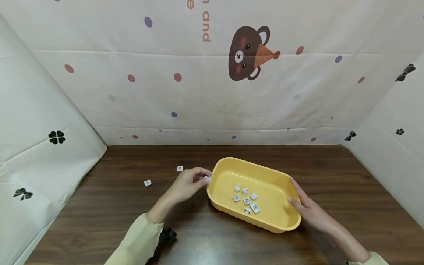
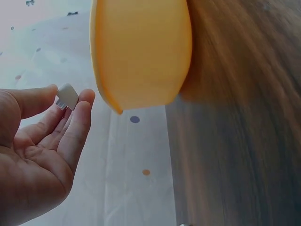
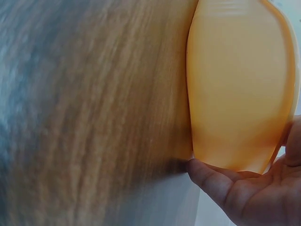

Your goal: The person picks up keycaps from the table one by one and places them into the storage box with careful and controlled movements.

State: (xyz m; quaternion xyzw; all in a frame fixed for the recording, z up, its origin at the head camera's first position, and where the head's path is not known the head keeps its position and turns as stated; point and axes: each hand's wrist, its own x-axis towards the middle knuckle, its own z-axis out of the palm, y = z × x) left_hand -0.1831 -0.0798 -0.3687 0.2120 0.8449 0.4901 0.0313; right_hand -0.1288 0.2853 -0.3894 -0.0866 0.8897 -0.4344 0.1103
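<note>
A small white keycap (image 1: 207, 178) is pinched between the thumb and fingertips of my left hand (image 1: 187, 185), right at the left rim of a yellow plastic basin (image 1: 271, 211). The left wrist view shows the keycap (image 2: 68, 96) from its side, with prongs on its underside. Several white keycaps (image 1: 246, 201), some with dark print, lie scattered on the basin's floor. My right hand (image 1: 309, 209) grips the basin's right end, thumb inside the rim. Seen from the right wrist, its fingers (image 3: 214, 183) reach along the outside wall.
Two more keycaps lie on the dark wooden table (image 1: 116, 206), one keycap (image 1: 180, 168) behind my left hand and another keycap (image 1: 147, 183) further left. A black object (image 1: 167, 235) is partly hidden by my left sleeve. Printed white cloth (image 1: 198, 99) encloses the back and sides.
</note>
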